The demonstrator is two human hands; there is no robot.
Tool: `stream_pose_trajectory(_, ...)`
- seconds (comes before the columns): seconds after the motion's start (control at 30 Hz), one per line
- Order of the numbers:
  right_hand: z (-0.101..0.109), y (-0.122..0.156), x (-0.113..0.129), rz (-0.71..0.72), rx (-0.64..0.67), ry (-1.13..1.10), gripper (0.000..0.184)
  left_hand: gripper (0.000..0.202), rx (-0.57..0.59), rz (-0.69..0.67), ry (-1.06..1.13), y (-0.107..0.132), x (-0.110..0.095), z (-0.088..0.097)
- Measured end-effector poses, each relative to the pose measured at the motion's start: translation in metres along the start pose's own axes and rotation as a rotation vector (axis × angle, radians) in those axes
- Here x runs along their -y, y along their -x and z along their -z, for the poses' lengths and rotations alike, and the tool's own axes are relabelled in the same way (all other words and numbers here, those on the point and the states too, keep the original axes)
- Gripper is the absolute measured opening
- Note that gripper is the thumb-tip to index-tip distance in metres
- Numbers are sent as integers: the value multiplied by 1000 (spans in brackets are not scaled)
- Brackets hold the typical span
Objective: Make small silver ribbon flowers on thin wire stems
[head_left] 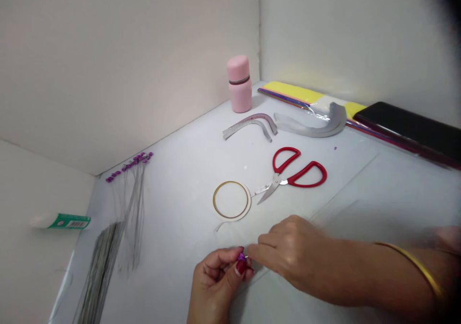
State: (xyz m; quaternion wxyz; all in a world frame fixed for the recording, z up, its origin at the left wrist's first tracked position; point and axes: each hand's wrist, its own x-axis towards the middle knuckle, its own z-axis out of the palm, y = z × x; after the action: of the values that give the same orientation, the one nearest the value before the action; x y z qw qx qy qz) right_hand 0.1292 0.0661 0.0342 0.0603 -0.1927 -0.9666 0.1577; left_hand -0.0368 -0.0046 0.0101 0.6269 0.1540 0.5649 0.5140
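Left hand (216, 283) low at the bottom edge of the view, wrist rising from below, fingers (219, 260) curled inward, thumb and forefinger pinched together, painted thumbnail (241, 267) turned up toward the camera. Right forearm (356, 276) reaching in from the right, nearly level across the lower view. Right hand (291, 249) angled down and leftward, knuckles raised, slightly blurred, with extended fingertips (250, 251) just beside the left hand's pinch, contact between the two impossible to tell.
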Motion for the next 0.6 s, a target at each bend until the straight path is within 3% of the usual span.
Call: stream_pose_trajectory(0.6,3,-1,0,-2,15,11,14,22,20,4,-8,-1,1,1)
